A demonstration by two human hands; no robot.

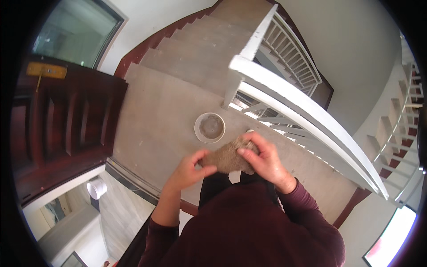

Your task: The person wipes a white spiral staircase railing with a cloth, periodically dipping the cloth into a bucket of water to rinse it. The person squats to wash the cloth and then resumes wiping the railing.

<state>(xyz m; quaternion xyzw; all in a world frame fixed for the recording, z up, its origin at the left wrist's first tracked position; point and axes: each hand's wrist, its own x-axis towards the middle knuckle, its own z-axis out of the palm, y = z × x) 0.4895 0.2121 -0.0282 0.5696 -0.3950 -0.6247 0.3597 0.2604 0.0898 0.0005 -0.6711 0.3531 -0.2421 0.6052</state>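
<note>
A brown, fuzzy cloth [226, 158] is stretched between my two hands in front of my waist. My right hand [265, 158] grips its bunched right end between thumb and fingers. At the cloth's left end is my left hand [190, 172], thumb and fingers around the edge. Beyond the cloth, a round white bucket [197, 133] stands on the landing floor, with murky grey-brown water [211, 126] inside.
To the right runs a white stair railing [293, 93] with balusters. Stairs [186, 50] adjoin the landing [150, 120] ahead. A dark red panelled door [76, 123] stands at left, beside a doorway where a white bin [96, 189] sits on a pale floor.
</note>
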